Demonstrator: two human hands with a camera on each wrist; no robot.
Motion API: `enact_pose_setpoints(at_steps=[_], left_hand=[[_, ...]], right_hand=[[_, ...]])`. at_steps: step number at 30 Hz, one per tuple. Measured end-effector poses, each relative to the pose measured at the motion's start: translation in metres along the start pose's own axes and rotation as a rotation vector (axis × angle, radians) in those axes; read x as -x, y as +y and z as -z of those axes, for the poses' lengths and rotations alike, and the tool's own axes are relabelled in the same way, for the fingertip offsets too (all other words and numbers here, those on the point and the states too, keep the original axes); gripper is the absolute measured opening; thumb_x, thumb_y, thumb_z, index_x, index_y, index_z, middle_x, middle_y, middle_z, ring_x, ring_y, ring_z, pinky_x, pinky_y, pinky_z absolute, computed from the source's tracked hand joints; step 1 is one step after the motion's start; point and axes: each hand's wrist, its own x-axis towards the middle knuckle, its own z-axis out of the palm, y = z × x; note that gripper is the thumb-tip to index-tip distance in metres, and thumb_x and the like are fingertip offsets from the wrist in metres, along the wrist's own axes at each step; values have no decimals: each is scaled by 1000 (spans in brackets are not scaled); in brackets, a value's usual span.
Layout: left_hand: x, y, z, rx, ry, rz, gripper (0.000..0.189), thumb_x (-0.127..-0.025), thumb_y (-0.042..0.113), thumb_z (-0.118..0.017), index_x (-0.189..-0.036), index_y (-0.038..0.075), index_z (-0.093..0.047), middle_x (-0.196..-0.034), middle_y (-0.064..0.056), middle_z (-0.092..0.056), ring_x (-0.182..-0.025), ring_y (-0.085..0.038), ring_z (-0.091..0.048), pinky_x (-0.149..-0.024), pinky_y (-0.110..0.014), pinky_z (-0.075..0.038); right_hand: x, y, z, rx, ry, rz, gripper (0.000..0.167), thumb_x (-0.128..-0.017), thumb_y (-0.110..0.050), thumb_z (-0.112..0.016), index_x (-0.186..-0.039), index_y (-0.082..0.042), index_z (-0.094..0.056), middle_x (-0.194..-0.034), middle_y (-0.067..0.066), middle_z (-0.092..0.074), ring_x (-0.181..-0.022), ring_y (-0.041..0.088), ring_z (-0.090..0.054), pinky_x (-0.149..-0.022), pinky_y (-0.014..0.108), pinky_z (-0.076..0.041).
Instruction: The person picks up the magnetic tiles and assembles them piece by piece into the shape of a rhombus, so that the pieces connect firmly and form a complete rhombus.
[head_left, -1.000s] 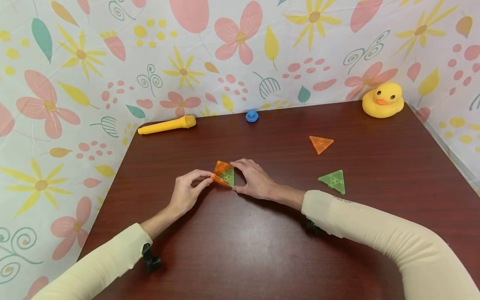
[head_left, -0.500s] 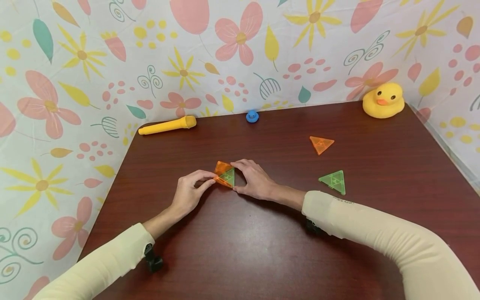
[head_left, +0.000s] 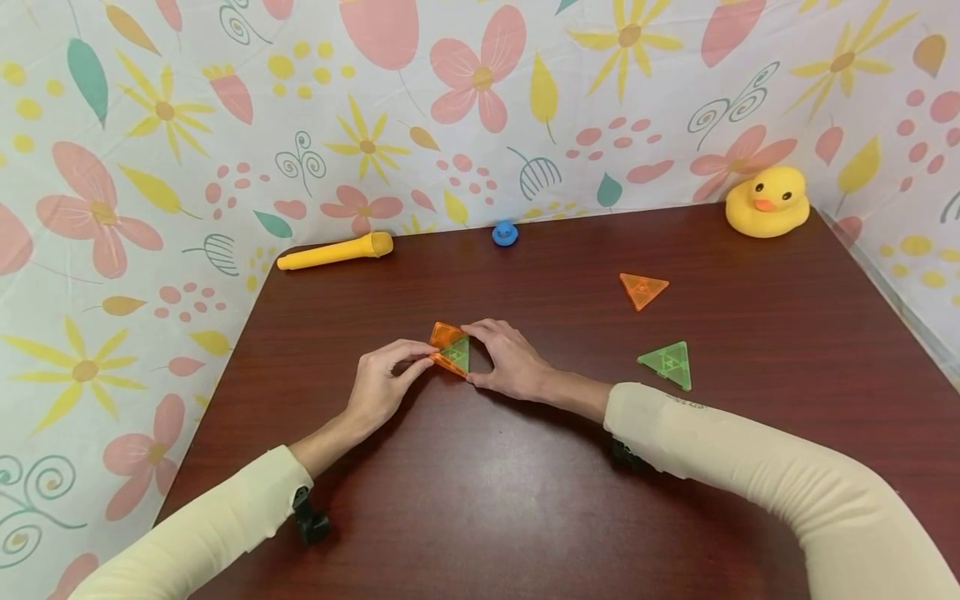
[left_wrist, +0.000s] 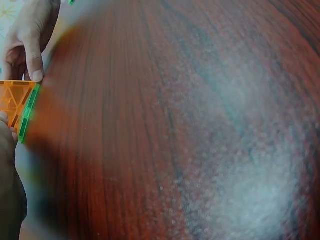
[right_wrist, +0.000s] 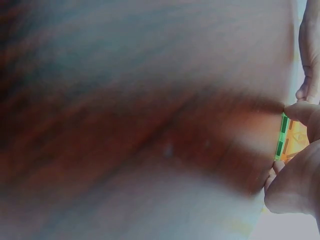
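The left sleeve and right sleeve are pale cream, long and close-fitting — the right wrinkled at the elbow, with a small dark marking near its cuff. A black fixture juts below the left sleeve's end — another black piece, partly hidden, shows beneath the right.

The left-wrist view's edge cuts off a translucent orange plastic panel; the dark red-brown wood-grained tabletop (right-wrist view) is blurred.
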Motion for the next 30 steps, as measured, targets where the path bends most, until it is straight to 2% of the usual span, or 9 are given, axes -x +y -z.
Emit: enact_pose_setpoints(at_steps=[5,18,30], left_hand=[[-1,1,1,-14,5,-15,17,-95,10,-81,-112,12,-83,-110,5,-74,-98,-12,-73,-83,-25,-60],[0,-3,-1,-26,7,-1,17,-96,14,-80,-113,16,-83,-109,7,-72,-97,-10,-72,-84,-26,-60],[0,-5,-3,-2,14,-6,18,-94,8,-81,-111,14,-82,-108,4,-74,-97,-12,-75,-83,-23,-60]], right_hand=[[0,0,0,5,4,5,78,-88,-21,-89,-153,2,-52,-149,19,-56,-140,39,-50,-116,58,-39],[0,0,0,8,6,2,77,-88,-21,-89,-153,2,-53,-149,19,-57,-139,39,-50,-116,56,-39],[1,1,-1,4,2,1,77,-89,-21,-88,-153,2,-52,-150,19,-56,-140,40,-49,-116,58,-39]])
